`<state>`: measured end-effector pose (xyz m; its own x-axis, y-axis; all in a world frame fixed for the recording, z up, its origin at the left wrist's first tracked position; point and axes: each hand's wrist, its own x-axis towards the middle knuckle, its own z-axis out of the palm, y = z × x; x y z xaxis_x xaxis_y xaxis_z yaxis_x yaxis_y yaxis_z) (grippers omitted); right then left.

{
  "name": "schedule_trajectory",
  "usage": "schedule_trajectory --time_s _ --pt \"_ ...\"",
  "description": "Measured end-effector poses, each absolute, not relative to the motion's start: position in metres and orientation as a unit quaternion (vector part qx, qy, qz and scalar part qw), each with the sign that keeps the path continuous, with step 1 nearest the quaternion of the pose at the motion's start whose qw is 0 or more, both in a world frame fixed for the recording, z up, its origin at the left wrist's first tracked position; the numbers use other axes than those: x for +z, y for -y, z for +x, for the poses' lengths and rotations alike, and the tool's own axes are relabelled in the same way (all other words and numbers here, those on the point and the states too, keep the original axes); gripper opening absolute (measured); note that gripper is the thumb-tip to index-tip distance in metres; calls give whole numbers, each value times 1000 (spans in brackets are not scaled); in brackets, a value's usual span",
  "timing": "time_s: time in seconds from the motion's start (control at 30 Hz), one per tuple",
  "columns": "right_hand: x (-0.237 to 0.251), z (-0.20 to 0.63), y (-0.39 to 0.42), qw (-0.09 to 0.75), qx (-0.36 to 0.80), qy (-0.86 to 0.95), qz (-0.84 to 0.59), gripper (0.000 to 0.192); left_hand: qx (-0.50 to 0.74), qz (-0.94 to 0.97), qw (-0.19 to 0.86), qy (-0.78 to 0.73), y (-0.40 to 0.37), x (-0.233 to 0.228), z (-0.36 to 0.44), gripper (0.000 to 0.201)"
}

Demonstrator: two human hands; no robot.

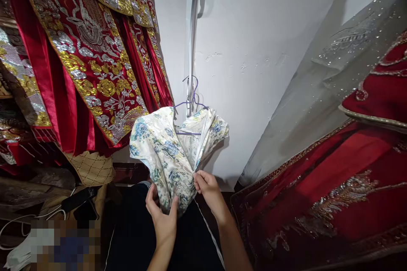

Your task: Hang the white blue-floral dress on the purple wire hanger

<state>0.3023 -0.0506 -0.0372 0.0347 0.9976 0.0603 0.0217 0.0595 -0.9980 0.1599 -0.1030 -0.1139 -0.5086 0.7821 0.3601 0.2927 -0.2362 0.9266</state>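
Cream satin dress with blue floral print (173,148) hangs on thin purple wire hanger (190,102) against white wall (254,59). Left hand (162,216) cups its gathered lower fabric; right hand (208,190) pinches the edge beside it.

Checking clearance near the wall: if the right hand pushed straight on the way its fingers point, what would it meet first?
The right hand already pinches the white, blue-flowered satin garment on the purple wire hanger; it meets that cloth first.
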Motion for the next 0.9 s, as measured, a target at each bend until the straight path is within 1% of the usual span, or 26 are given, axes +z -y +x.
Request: schedule_trajectory --time_s 0.03,0.07,0.1,0.17,0.23,0.3,0.33,0.43,0.53,0.63,0.7,0.8,0.9 --pt "-37 298 54 512 485 508 -495 35 645 476 146 -580 101 -108 161 81" --pt "-37 295 57 505 499 509 -487 34 644 501 124 -565 98 -101 163 79" --pt "-36 291 59 499 514 513 -473 33 637 533 124 -543 94 -95 166 73" --pt "-33 287 60 494 538 519 -444 30 620 588 161 -495 83 -81 173 53" --pt "-30 285 59 496 550 516 -430 28 610 601 211 -471 70 -70 178 35" --pt "-25 287 55 503 546 510 -435 29 606 601 240 -462 59 -63 179 21" --pt "-20 289 51 511 543 503 -437 30 602 604 251 -458 55 -60 178 19" --pt "7 296 29 567 545 457 -416 32 580 627 272 -443 49 -57 175 19" --pt "53 303 -9 636 551 410 -351 30 550 653 275 -442 47 -57 170 20" --pt "103 309 -44 674 551 388 -302 24 522 677 266 -445 43 -58 159 19" --pt "126 310 -57 690 555 368 -285 20 497 696 266 -444 39 -59 149 19" --pt "136 306 -58 697 540 376 -285 18 458 724 272 -439 32 -55 134 20" --pt "127 296 -46 696 490 427 -305 20 454 738 273 -418 21 -26 123 19"
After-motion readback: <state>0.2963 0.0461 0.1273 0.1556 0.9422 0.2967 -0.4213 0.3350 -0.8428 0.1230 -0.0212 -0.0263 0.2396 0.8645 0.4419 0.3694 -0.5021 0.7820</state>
